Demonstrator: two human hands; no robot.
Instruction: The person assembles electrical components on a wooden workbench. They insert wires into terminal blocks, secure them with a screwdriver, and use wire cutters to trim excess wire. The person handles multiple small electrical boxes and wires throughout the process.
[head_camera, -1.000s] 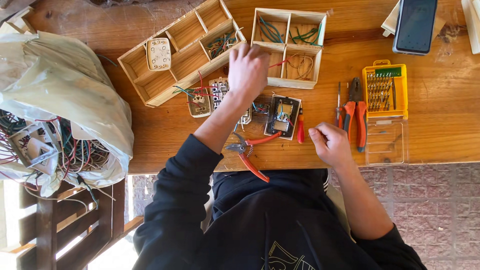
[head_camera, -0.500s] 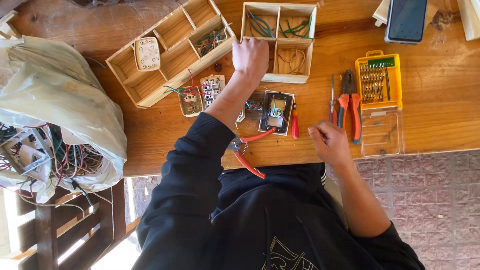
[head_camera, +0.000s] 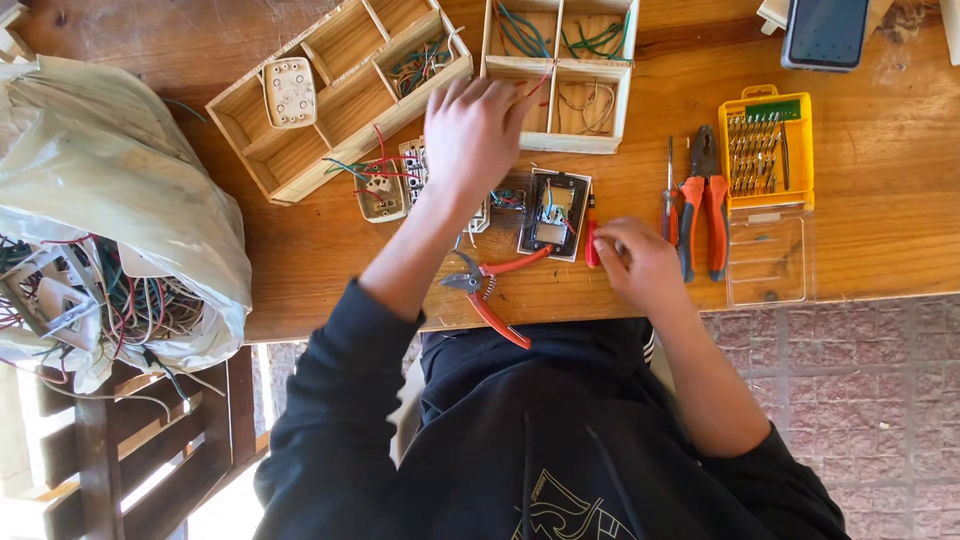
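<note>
Your right hand (head_camera: 640, 262) has dropped onto the red screwdriver (head_camera: 591, 243), fingers curled on it; your left hand (head_camera: 478, 130), loosely spread, hovers at the wooden tray's (head_camera: 560, 140) nine o'clock.

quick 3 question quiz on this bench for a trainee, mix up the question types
1. True or false: the red-handled cutters lie on the table, in neither hand.
2. Short answer: which hand reaches up to the four-compartment wooden tray?
3. Multiple choice: the orange-handled pliers lie between the right hand and:
A. the yellow bit case
B. the phone
C. the plastic bag of wiring

Key
1. True.
2. The left hand.
3. A.
</note>
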